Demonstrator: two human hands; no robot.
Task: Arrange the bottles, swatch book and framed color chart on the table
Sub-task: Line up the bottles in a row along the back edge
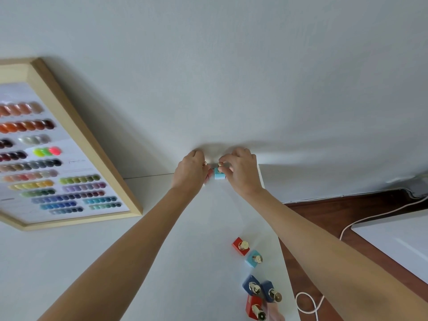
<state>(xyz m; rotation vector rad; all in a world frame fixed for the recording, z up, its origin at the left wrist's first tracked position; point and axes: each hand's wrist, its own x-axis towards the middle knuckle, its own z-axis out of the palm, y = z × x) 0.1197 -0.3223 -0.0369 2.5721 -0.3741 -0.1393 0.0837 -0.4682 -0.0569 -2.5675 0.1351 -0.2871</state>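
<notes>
At the far edge of the white table, against the wall, both my arms are stretched out. My right hand pinches the gold cap of a light blue bottle. My left hand is closed on a pink bottle right beside it, mostly hidden. A framed color chart with a pale wood frame leans on the wall at the left. Near the right edge stand a red bottle, a light blue bottle, two dark blue bottles and another red bottle. No swatch book is in view.
The table's right edge drops to a brown wooden floor. A white cable loops on the floor beside the table. Another white surface lies at the right. The white wall stands directly behind the table.
</notes>
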